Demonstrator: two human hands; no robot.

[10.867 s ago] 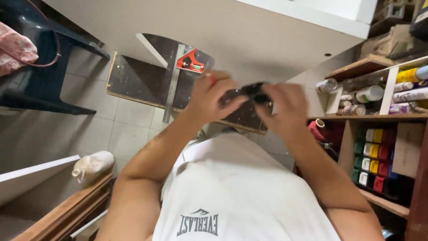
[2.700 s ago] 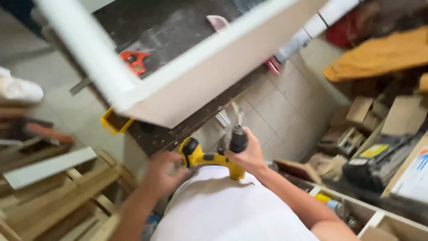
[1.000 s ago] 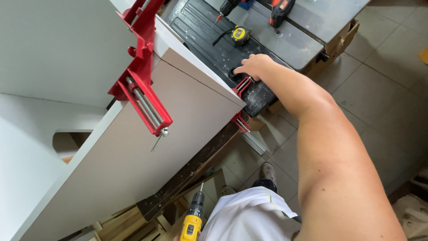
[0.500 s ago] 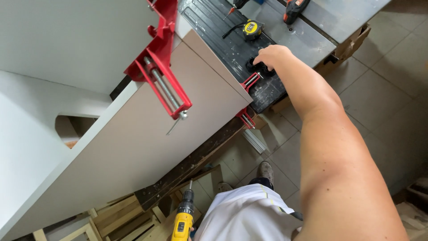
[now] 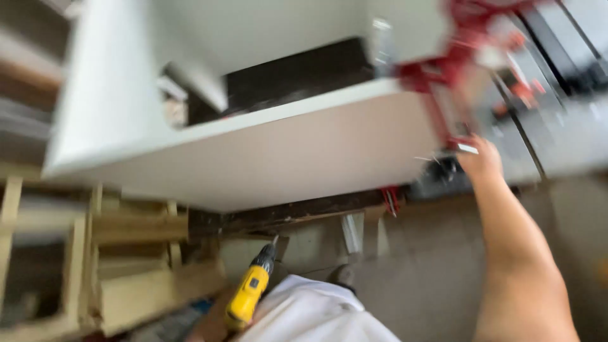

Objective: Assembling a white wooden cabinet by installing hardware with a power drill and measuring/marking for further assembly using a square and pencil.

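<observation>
Right hand pulled back off the bench, now at the red clamp; view swung left, blurred; yellow drill more visible.

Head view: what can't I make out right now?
- Right hand: motion blur hides the fingers at the red clamp; grip unclear.
- Left hand: cut off by the bottom edge beneath the yellow drill.
- Things on the dark bench: smeared beyond recognition.
</observation>
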